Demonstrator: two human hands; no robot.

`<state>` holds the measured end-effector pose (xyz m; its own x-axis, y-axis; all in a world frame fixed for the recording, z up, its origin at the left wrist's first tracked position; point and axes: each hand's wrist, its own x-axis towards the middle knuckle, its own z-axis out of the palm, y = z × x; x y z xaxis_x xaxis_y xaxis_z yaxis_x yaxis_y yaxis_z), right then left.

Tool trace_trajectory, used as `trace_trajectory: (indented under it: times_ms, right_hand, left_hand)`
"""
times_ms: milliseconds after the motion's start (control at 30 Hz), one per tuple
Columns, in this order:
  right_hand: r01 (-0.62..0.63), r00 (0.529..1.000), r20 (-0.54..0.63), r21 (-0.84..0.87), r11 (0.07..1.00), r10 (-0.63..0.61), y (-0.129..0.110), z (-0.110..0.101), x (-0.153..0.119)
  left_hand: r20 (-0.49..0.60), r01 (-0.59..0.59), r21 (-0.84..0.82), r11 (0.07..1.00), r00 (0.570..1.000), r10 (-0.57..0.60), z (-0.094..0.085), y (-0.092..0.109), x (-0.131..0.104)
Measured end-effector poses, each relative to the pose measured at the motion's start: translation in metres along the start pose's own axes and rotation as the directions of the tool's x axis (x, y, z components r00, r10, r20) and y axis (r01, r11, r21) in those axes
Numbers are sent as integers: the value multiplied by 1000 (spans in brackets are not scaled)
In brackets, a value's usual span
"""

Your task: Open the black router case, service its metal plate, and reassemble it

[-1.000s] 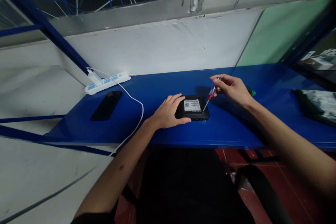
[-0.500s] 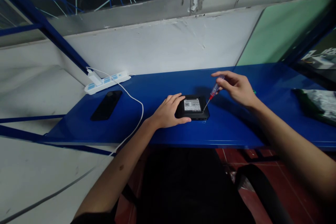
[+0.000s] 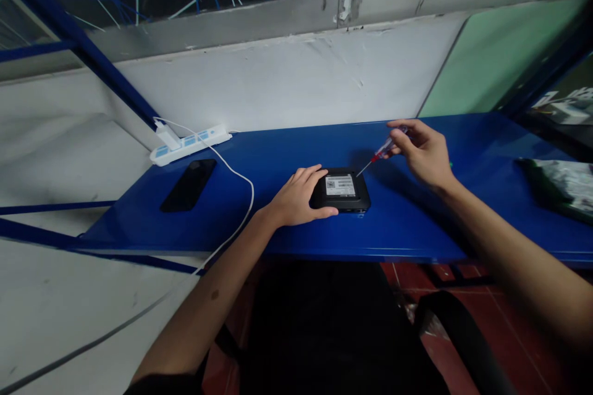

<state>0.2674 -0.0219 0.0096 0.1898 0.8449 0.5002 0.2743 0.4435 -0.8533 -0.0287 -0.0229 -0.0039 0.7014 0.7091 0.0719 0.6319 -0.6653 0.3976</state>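
A flat black box-shaped device point(image 3: 361, 200) with a white printed label point(image 3: 340, 186) lies on the blue table. My left hand point(image 3: 301, 197) grips its left end, the thumb along the near edge and the fingers over the far one. In my right hand point(image 3: 424, 151) is a screwdriver point(image 3: 382, 149) with a clear purplish handle and a red collar, held between thumb and fingers. The shaft slants down to the left, and its tip is at the device's far right corner. Whether the tip touches a screw is too small to tell.
A black phone point(image 3: 189, 185) lies to the left, by a white power strip point(image 3: 189, 145) with a charger plugged in. Its white cable point(image 3: 252, 191) runs across the table and over the front edge. At the far right lies a silvery plastic bag point(image 3: 563, 185).
The screwdriver tip has gone from the device's near right corner to its far right corner. My right hand has shifted slightly right, and the tool leans lower. My left hand stays put.
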Motion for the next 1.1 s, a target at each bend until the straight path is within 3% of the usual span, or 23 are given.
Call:
trace_trajectory:
  times_ms: [500, 733, 967, 1100]
  right_hand:
    - [66, 993, -90, -55, 996, -71, -1, 8, -5]
    - [73, 997, -8, 28, 997, -73, -5, 15, -12]
    - [118, 987, -98, -88, 989, -127, -3, 16, -11]
    - [95, 992, -73, -65, 993, -100, -2, 16, -13]
  left_hand:
    - [15, 15, 9, 1000, 1000, -15, 0, 0, 0]
    - [2, 5, 25, 1000, 1000, -5, 2, 0, 0]
    - [12, 17, 28, 999, 1000, -17, 1, 2, 0]
    - [10, 9, 37, 999, 1000, -9, 1, 1, 0]
